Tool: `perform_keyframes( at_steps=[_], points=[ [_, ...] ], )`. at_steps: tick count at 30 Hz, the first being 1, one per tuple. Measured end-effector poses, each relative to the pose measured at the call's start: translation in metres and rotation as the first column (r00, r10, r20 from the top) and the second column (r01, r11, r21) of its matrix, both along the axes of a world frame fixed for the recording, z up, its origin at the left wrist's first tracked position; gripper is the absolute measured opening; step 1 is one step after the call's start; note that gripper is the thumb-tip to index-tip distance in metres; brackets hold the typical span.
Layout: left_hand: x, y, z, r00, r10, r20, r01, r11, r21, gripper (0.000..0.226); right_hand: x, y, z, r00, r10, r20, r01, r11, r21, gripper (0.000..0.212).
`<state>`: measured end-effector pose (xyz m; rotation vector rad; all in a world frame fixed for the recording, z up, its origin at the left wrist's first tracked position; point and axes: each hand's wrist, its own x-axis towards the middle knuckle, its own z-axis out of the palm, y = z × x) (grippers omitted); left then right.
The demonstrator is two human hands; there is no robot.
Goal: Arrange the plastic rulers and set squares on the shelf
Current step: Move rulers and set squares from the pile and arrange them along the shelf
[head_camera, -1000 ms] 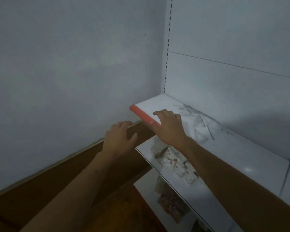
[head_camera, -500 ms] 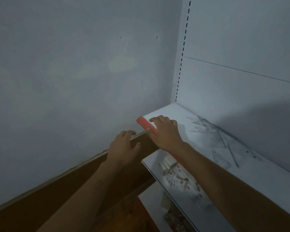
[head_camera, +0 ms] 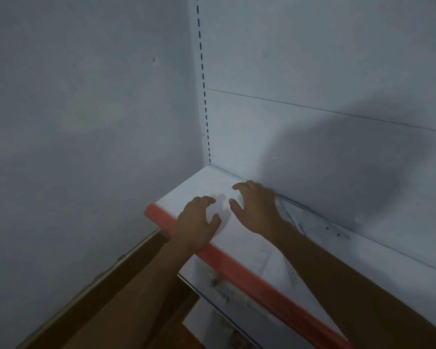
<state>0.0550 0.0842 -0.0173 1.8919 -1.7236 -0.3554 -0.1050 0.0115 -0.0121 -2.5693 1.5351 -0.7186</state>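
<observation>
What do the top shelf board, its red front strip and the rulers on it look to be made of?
Shelf board: smooth white painted metal, probably; matte, even surface. Red front strip: likely plastic, faint sheen. Rulers: clear plastic; the shelf shows through, only faint markings visible.

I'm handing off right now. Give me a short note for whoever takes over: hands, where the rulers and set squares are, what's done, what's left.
Left hand: open, empty, over the top shelf near its red front edge.
Right hand: open, fingers curled, empty, deeper toward the back panel.
Clear rulers and set squares: lying loose and flat on the shelf, right of the right hand, along the back; more near the front.
Done: nothing visibly arranged.
Left: gather and line them up.
</observation>
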Motion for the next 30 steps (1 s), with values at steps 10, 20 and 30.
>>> perform_keyframes(
  at_steps=[10,20,30],
  points=[
    [-0.032,-0.094,-0.026,0.925,-0.369,0.092,0.37,0.929,0.008,0.051,-0.063,-0.009,-0.026,0.918,-0.389,-0.073,0.395,0.912,0.113,0.055],
    [-0.033,-0.144,-0.058,0.798,-0.496,0.343,0.492,0.864,0.103,0.059,-0.043,0.008,-0.056,0.851,-0.46,-0.256,0.521,0.802,0.291,0.059],
    [-0.028,-0.138,-0.071,0.798,-0.464,0.384,0.52,0.853,-0.052,0.059,-0.03,0.02,-0.077,0.823,-0.565,-0.059,0.568,0.816,0.104,0.035]
  ],
)
